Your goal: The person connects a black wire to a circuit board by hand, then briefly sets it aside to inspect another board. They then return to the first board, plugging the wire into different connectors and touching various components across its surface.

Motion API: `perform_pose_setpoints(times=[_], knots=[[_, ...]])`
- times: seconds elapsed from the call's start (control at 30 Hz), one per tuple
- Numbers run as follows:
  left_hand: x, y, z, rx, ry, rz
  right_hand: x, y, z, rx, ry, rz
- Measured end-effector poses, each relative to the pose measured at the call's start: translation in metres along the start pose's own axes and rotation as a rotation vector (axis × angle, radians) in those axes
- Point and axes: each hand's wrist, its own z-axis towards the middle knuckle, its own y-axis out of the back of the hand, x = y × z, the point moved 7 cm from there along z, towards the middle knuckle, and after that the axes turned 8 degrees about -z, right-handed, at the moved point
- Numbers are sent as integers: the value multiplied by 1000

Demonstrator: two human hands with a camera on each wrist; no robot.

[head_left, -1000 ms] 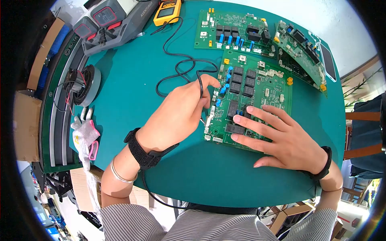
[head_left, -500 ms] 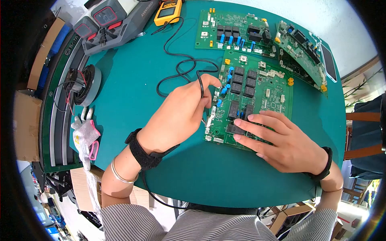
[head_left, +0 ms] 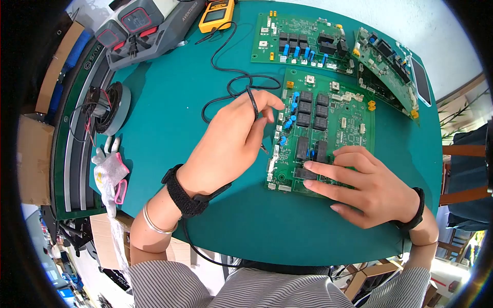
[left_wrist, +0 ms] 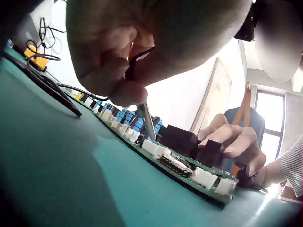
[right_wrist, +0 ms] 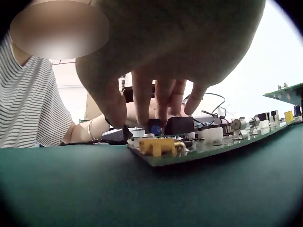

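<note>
In my left hand (head_left: 228, 136) I pinch a slim tool with a metal tip (left_wrist: 147, 124); my fingers hide most of it. The tip points down at the white connectors (left_wrist: 156, 150) along the left edge of a green circuit board (head_left: 336, 136). A black cable (head_left: 250, 97) lies over this hand. My right hand (head_left: 370, 190) rests its fingertips on the black relays (head_left: 306, 173) at the board's near end, its fingers spread and slightly bent. Blue capacitors (head_left: 294, 108) stand in a row near the left hand's fingers.
Behind the board lie another circuit board (head_left: 308, 41) and a tilted one (head_left: 387, 72), beside a phone (head_left: 420, 79). A yellow meter (head_left: 216, 15) stands at the back. On the left are a grey tool case (head_left: 154, 46), a round motor part (head_left: 120, 108) and a glove (head_left: 109, 174).
The board has slid slightly toward me and to the right. My right hand has shifted nearer, its fingers more bent. The left hand has stayed nearly in place.
</note>
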Motion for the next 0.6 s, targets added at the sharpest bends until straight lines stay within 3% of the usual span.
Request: perform_pose_setpoints(times=[0.43,0.6], knots=[[1,-1,-1,-14,-113,71,10,4,-3,-164,105,-7],[2,-2,-1,-3,-69,44,16,0,-1,-213,124,-88]])
